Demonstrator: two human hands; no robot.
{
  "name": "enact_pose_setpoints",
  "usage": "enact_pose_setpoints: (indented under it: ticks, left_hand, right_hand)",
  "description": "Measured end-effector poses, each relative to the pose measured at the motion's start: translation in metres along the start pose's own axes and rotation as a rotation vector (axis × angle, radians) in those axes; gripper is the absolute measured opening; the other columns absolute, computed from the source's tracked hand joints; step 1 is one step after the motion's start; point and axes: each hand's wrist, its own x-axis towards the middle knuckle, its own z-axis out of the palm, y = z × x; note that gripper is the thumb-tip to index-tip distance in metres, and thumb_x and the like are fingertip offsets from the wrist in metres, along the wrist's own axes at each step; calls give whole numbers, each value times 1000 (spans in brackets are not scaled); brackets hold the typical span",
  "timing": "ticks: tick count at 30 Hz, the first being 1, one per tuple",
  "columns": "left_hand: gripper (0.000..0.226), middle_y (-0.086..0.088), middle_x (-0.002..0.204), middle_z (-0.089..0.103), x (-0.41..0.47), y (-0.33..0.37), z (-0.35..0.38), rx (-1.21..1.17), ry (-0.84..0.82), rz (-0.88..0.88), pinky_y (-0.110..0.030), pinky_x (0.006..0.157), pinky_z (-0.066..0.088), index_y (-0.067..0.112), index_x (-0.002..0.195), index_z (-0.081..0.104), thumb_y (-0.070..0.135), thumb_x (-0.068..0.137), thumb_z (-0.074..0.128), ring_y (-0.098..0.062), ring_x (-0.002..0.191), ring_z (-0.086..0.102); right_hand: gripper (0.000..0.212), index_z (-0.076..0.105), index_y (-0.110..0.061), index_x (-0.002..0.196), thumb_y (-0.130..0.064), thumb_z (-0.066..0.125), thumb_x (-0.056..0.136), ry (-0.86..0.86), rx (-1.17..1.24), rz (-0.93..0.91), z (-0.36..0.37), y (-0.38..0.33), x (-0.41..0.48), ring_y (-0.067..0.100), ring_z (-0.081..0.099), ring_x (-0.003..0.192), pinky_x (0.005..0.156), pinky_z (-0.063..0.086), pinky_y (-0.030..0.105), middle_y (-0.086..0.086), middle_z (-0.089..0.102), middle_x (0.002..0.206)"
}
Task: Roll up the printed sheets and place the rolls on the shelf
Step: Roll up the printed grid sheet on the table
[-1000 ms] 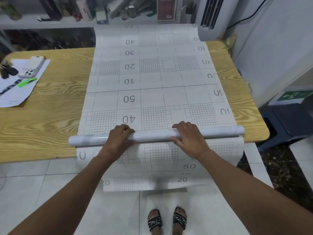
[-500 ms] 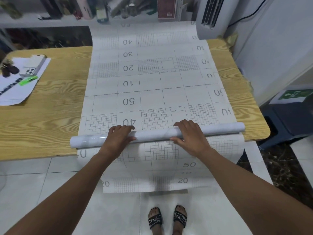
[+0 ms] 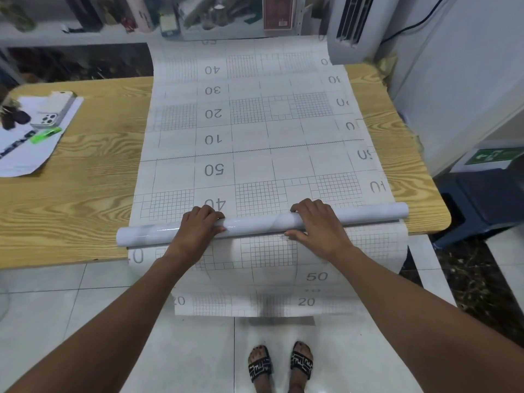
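Printed sheet (image 3: 249,143) — half-rolled under both hands

Sheet (image 3: 249,131): on the surface (image 3: 85,199), centre, near end overhanging.
Roll (image 3: 255,224): across the sheet, at the near edge.
Phone (image 3: 54,112): far left.
Shelf (image 3: 71,38): behind.
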Motion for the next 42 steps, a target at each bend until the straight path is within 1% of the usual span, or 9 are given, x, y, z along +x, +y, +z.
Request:
enact_pose_setpoints:
  ticks: [6, 11, 13, 15, 17, 19, 24, 29, 42]
  left_hand:
    - [17, -10, 90, 60, 0, 1, 0, -34, 5, -15, -35, 74, 29, 8, 101, 65, 16, 85, 63, -32, 80, 52]
    - [33, -9, 105, 61, 1, 4, 1, -77, 24, -79, -39, 79, 38, 10, 117, 57, 25, 88, 59, -30, 91, 55]
    - [38, -13, 103, 61, -2, 6, 2, -60, 55, -28, -41, 76, 43, 8, 112, 58, 30, 81, 64, -33, 87, 55]
    - [44, -16, 98, 59, -5, 7, 2, -47, 66, 16, -42, 72, 44, 6, 108, 60, 26, 71, 76, -35, 83, 54]
    - [51, -14, 95, 58, -6, 6, 2, -27, 61, 42, -38, 70, 41, 8, 106, 60, 22, 63, 83, -30, 82, 51]
    - [54, -12, 93, 58, -6, 4, 2, -32, 56, 54, -34, 70, 36, 10, 107, 60, 23, 60, 85, -24, 82, 46]
    - [61, -10, 92, 58, -5, 5, 1, -44, 29, 65, -35, 69, 37, 14, 107, 57, 18, 54, 88, -29, 78, 52]
    - [58, -9, 93, 59, -3, 4, 1, -45, 12, 53, -34, 70, 34, 14, 107, 59, 18, 56, 87, -29, 79, 52]
    - [49, -11, 96, 55, -3, 4, 2, -81, 11, 65, -34, 72, 35, 12, 109, 58, 14, 66, 81, -27, 81, 52]
  right_hand:
    - [48, 55, -15, 116, -50, 60, 83, -6, -28, 23, -2, -3, 2, 23, 47, 97, 87, 36, 35, 3, 53, 111]
    - [47, 55, -15, 117, -51, 56, 86, -29, -46, 24, -3, -3, 3, 22, 46, 98, 88, 36, 35, 3, 52, 113]
    - [45, 55, -16, 119, -48, 53, 88, -40, -46, 21, -4, -3, 4, 22, 44, 101, 89, 34, 34, 2, 50, 116]
    - [44, 55, -16, 120, -48, 50, 91, -51, -56, 16, -5, -3, 5, 22, 42, 103, 89, 33, 33, 2, 49, 119]
    - [45, 55, -15, 121, -48, 46, 92, -65, -62, 17, -5, -3, 5, 23, 41, 104, 88, 33, 33, 2, 48, 119]
    - [46, 54, -15, 123, -49, 44, 93, -78, -60, 20, -5, -3, 5, 22, 42, 104, 88, 33, 34, 3, 49, 119]
    - [47, 49, -16, 128, -48, 44, 94, -90, -25, 32, -4, -4, 4, 22, 43, 104, 90, 35, 34, 3, 50, 120]
    - [43, 49, -13, 122, -45, 47, 94, -84, 33, 54, -5, -5, 5, 22, 45, 105, 90, 34, 34, 2, 53, 120]
    - [39, 57, -14, 112, -45, 41, 96, -84, -20, 62, -4, -4, 10, 22, 47, 102, 88, 35, 34, 1, 57, 113]
